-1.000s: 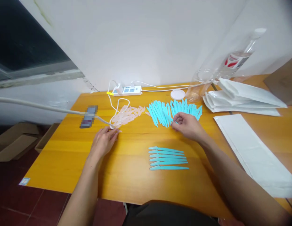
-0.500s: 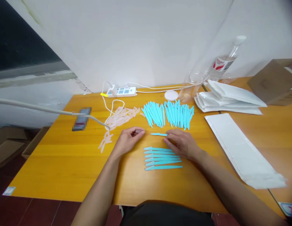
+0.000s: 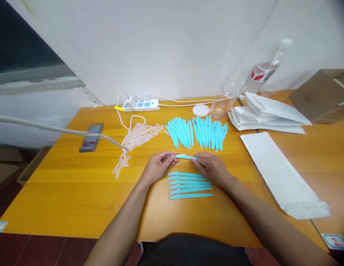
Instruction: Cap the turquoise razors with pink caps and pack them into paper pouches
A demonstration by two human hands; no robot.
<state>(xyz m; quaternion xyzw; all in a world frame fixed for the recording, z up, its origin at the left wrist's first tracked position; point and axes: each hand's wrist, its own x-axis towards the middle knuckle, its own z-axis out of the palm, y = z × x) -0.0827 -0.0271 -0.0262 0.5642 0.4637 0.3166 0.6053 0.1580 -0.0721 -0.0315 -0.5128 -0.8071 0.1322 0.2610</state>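
Both hands closed in: left hand (image 3: 157, 168) and right hand (image 3: 212, 168) now pinch one blue stick (image 3: 185, 157) by its ends, just above the row (image 3: 188, 184) on the table (image 3: 77, 192).

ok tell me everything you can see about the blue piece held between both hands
The blue piece is slim, turquoise and looks like plastic, long and tapered. It lies roughly level just above the table, its ends pinched between the left hand and right hand. It sits behind a neat row of five like pieces, apart from them.
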